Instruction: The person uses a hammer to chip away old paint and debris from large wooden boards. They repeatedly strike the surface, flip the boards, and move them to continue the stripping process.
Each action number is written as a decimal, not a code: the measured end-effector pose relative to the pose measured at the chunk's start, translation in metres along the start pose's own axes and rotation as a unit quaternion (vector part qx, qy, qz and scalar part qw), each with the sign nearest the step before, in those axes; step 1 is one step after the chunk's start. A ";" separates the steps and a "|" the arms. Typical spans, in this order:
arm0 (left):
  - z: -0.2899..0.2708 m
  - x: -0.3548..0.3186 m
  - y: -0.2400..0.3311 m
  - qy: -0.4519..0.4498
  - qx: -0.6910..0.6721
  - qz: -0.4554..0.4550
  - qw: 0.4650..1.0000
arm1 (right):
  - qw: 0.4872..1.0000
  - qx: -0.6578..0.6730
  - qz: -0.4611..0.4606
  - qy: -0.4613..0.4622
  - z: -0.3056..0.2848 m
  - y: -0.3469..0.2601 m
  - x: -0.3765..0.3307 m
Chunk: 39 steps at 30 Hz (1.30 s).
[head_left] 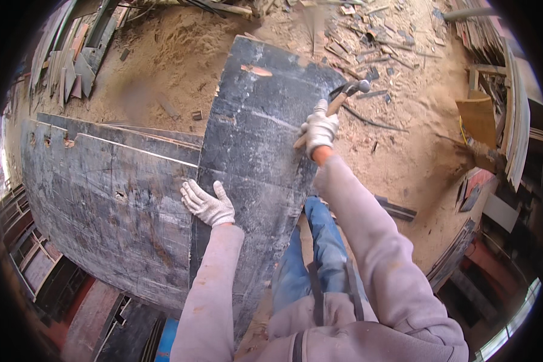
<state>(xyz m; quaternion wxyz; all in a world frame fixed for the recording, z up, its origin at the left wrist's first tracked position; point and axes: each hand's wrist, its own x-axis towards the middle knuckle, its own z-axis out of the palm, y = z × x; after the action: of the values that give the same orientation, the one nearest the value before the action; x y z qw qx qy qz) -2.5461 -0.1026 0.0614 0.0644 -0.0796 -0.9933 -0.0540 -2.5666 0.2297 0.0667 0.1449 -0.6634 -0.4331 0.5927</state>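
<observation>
My right hand, in a whitish work glove, grips the wooden handle of a claw hammer. The hammer's metal head points up and to the right, over the right edge of a dark, worn plywood board. My left hand, gloved the same way, lies with fingers spread at that board's left edge. There the board overlaps a second, larger dark panel, scuffed and chipped along its top edge. Nothing is held in the left hand.
Sandy ground surrounds the boards, with scattered wood scraps at the far right. Stacked boards stand along the right side. Leaning planks are at the far left. More panels lie at the lower left.
</observation>
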 end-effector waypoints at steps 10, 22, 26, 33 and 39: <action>-0.006 0.001 0.003 0.017 0.003 0.013 1.000 | 0.966 -0.049 -0.187 -0.170 -0.116 -0.142 -0.053; 0.000 -0.001 0.000 0.015 -0.011 0.003 1.000 | 0.932 -0.322 -0.168 -0.005 -0.128 -0.135 -0.045; -0.004 0.000 0.001 0.020 -0.002 0.015 1.000 | 0.978 -0.126 -0.167 0.005 -0.134 -0.107 -0.055; -0.005 0.000 0.002 0.004 -0.011 0.008 1.000 | 0.954 -0.213 -0.210 0.024 -0.153 0.025 -0.059; -0.001 -0.002 -0.002 0.012 -0.012 0.013 1.000 | 0.768 -0.309 -0.558 -0.062 -0.182 0.027 -0.044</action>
<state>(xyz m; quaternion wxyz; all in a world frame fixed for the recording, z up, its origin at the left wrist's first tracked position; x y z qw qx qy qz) -2.5441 -0.1047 0.0620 0.0761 -0.0930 -0.9905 -0.0665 -2.3860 0.2397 0.1228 0.2102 -0.2760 -0.8947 0.2812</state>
